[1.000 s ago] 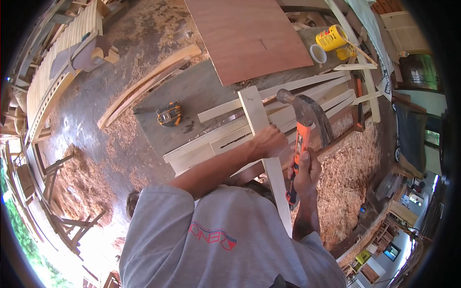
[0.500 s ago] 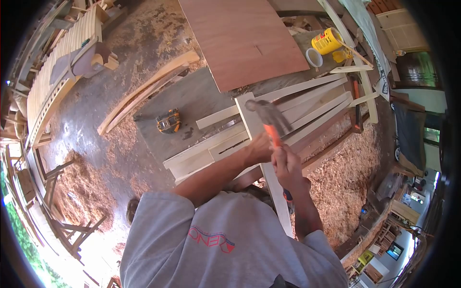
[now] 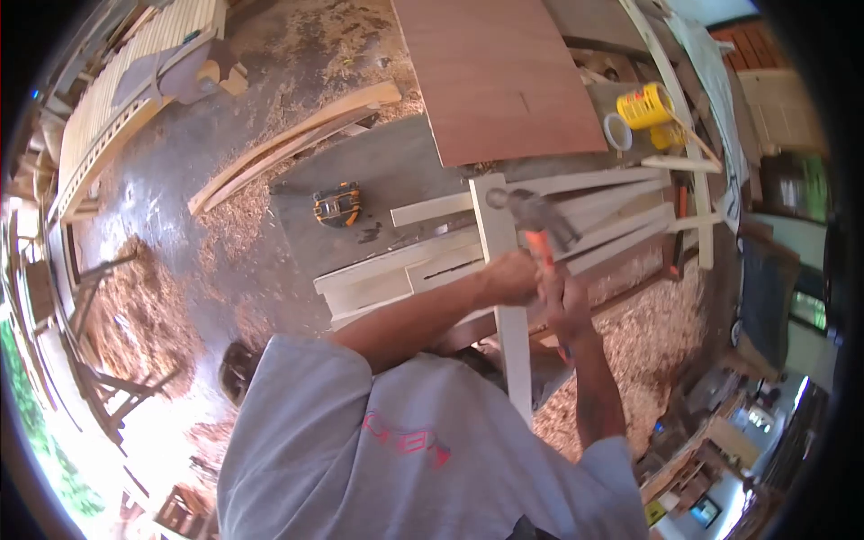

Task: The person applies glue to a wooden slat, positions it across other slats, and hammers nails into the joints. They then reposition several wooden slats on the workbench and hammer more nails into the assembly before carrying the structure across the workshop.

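Observation:
My right hand [image 3: 562, 301] is wrapped round the orange handle of a hammer [image 3: 540, 220], whose grey head hangs blurred over the slats right of a pale board. My left hand [image 3: 511, 277] is closed at that pale board [image 3: 495, 229], close beside the hammer handle; what its fingers grip is hidden. The board runs from near my body across several light wooden slats [image 3: 423, 212] and a pale wooden piece [image 3: 387, 279].
A black and orange tool [image 3: 337, 205] lies on the grey surface to the left. Beyond are a reddish plywood sheet [image 3: 504, 81], a yellow tub [image 3: 644, 106] and its white lid [image 3: 618, 131]. Curved wooden pieces [image 3: 288, 144] lie at the upper left, with shavings [image 3: 648, 333] at the right.
The view has shifted, so the bench, tub and plywood appear further right. Both hands stay close together, the hammer still in my right hand above the slats.

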Available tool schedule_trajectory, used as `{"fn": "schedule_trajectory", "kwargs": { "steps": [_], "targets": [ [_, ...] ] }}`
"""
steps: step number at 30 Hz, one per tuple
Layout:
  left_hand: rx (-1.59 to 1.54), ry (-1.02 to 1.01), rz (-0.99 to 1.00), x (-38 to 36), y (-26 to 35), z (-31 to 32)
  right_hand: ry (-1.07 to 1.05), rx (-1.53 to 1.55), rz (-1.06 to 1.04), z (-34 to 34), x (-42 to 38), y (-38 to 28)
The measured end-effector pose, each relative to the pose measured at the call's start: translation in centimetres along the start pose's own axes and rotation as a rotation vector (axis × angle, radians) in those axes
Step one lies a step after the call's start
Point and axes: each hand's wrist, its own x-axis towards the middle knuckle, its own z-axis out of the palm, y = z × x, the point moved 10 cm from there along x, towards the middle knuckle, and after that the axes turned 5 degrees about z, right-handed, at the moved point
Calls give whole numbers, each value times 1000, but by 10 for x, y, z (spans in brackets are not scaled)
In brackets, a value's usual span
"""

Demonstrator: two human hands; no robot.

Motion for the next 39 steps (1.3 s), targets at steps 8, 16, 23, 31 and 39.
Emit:
{"fn": "schedule_trajectory", "kwargs": {
  "steps": [8,16,23,31,39],
  "targets": [
    [159,-24,78,6,3,7,300,256,-519,-115,-76,-79],
    [167,-1,117,3,11,2,68,-400,-464,-34,8,-8],
    [167,54,100,7,0,2,69,235,-110,-61,17,-32],
    [128,64,140,3,8,-3,129,-46,-756,-86,-41,-82],
    [141,-23,53,4,4,11,-110,185,-106,-44,37,14]
  ]
}}
